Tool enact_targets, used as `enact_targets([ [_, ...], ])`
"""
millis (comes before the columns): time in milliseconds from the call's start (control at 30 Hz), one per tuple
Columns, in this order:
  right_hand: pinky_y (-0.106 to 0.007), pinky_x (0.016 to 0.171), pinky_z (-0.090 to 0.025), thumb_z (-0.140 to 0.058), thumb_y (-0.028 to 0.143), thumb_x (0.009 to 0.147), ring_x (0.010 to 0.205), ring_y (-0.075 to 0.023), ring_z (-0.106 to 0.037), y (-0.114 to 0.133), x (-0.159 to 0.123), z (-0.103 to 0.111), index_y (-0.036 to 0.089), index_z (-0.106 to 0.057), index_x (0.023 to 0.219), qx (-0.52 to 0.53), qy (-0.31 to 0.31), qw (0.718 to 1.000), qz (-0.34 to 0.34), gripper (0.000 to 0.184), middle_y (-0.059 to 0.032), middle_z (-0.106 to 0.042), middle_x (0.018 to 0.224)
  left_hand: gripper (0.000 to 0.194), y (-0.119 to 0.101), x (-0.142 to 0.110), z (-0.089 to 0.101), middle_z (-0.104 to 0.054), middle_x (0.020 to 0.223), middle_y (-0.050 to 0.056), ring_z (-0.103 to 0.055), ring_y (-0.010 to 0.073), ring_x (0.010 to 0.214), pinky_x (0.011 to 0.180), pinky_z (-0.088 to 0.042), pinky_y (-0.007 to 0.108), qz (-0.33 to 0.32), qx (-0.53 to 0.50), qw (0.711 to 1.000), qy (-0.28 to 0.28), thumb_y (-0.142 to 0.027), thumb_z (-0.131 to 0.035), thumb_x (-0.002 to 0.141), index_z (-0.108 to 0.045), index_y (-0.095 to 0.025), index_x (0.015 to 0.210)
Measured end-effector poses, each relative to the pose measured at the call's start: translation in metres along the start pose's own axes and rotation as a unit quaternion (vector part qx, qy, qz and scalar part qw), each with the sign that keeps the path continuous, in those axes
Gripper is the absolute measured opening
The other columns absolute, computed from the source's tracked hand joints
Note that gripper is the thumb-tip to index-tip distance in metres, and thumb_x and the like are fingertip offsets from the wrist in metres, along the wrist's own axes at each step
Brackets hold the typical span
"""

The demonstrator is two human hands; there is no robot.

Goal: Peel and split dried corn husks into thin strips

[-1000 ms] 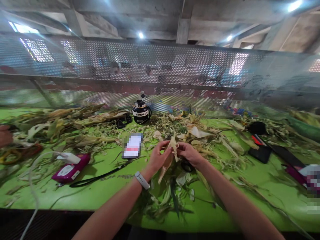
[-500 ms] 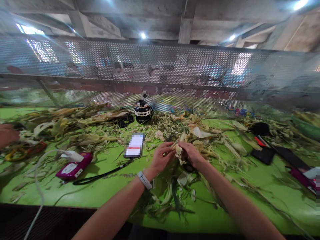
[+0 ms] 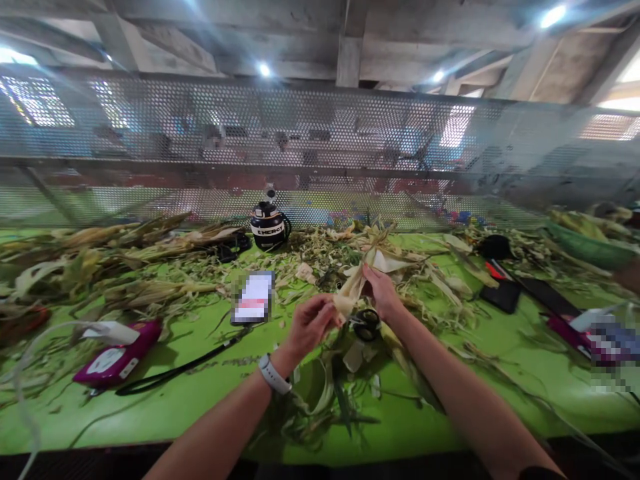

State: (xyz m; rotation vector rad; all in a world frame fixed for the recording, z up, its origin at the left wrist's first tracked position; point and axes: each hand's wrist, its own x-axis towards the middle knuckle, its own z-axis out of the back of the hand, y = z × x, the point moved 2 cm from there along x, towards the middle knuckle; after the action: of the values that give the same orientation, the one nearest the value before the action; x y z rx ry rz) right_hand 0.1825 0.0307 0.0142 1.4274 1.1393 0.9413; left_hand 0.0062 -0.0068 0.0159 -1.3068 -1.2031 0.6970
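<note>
My left hand [image 3: 309,325] is closed round the lower end of a pale corn husk [image 3: 350,289] above the green table [image 3: 200,393]. My right hand [image 3: 381,292] pinches the same husk higher up, so the husk stretches between both hands. A white watch [image 3: 273,375] sits on my left wrist. Black scissors [image 3: 366,324] lie on the table just under my hands, among loose husk strips [image 3: 325,400].
A phone [image 3: 253,297] lies left of my hands, a black mug [image 3: 268,227] behind it. A magenta device [image 3: 116,353] with a black cord lies at the left. Heaps of corn stalks [image 3: 115,260] cover the back. A perforated metal screen [image 3: 320,147] borders the far edge. Dark tools [image 3: 505,293] lie at the right.
My hands have drawn apart: the right has gone up and away with the husk's top, the left has dropped slightly with its base. The view has shifted a little to the right.
</note>
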Motion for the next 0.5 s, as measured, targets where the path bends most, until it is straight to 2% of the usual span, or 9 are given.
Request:
enact_targets([
  [100,-0.028,0.051,-0.042,-0.064,0.064,0.063,0.049,-0.0127,-0.048,0.005,-0.006,-0.005,0.02,-0.056,0.062,0.008,0.053,0.998,-0.021,0.045,0.0015,-0.055,0.053,0.038,0.007,0.007,0.004,-0.049,0.046,-0.006,-0.043,0.0077,0.041,0.043,-0.037,0.02,0.019,-0.039,0.996,-0.08,-0.056,-0.062,0.07,-0.06,-0.018,0.076],
  [167,-0.027,0.053,-0.043,-0.064,0.064,0.065,0.051,-0.0119,-0.051,0.007,-0.013,-0.01,0.019,-0.058,0.063,-0.018,0.113,0.993,-0.031,0.045,0.0006,-0.059,0.057,0.039,0.012,0.012,0.006,-0.044,0.044,-0.008,-0.038,0.006,0.039,0.041,-0.035,0.019,0.021,-0.047,0.991,-0.122,-0.057,-0.063,0.067,-0.056,-0.019,0.072],
  [233,-0.025,0.056,-0.044,-0.069,0.058,0.063,0.055,-0.0115,-0.055,0.009,-0.02,-0.015,0.018,-0.061,0.069,-0.058,0.187,0.98,-0.035,0.041,0.0005,-0.062,0.064,0.04,0.014,0.015,0.008,-0.045,0.047,-0.008,-0.04,0.0057,0.042,0.042,-0.035,0.018,0.026,-0.059,0.987,-0.15,-0.056,-0.066,0.064,-0.055,-0.019,0.071],
  [367,-0.024,0.061,-0.044,-0.073,0.044,0.064,0.068,-0.0125,-0.06,0.006,-0.03,-0.022,0.016,-0.062,0.083,-0.119,0.319,0.939,-0.038,0.035,0.0002,-0.064,0.078,0.038,0.011,0.014,0.007,-0.052,0.055,-0.007,-0.043,0.0048,0.045,0.043,-0.035,0.017,0.055,-0.096,0.98,-0.168,-0.052,-0.069,0.061,-0.056,-0.019,0.076],
  [433,-0.024,0.064,-0.044,-0.072,0.04,0.067,0.07,-0.0124,-0.058,0.004,-0.032,-0.023,0.017,-0.061,0.085,-0.139,0.338,0.93,-0.022,0.032,0.0002,-0.063,0.08,0.038,0.01,0.012,0.005,-0.051,0.054,-0.008,-0.04,0.004,0.042,0.041,-0.032,0.017,0.075,-0.12,0.976,-0.163,-0.05,-0.07,0.06,-0.056,-0.019,0.075],
  [500,-0.024,0.064,-0.044,-0.068,0.041,0.07,0.069,-0.0127,-0.056,0.003,-0.033,-0.024,0.017,-0.058,0.085,-0.155,0.33,0.931,-0.004,0.03,0.0002,-0.062,0.078,0.037,0.011,0.011,0.003,-0.053,0.056,-0.007,-0.043,0.0048,0.043,0.042,-0.034,0.018,0.095,-0.153,0.971,-0.158,-0.047,-0.072,0.058,-0.056,-0.019,0.076],
])
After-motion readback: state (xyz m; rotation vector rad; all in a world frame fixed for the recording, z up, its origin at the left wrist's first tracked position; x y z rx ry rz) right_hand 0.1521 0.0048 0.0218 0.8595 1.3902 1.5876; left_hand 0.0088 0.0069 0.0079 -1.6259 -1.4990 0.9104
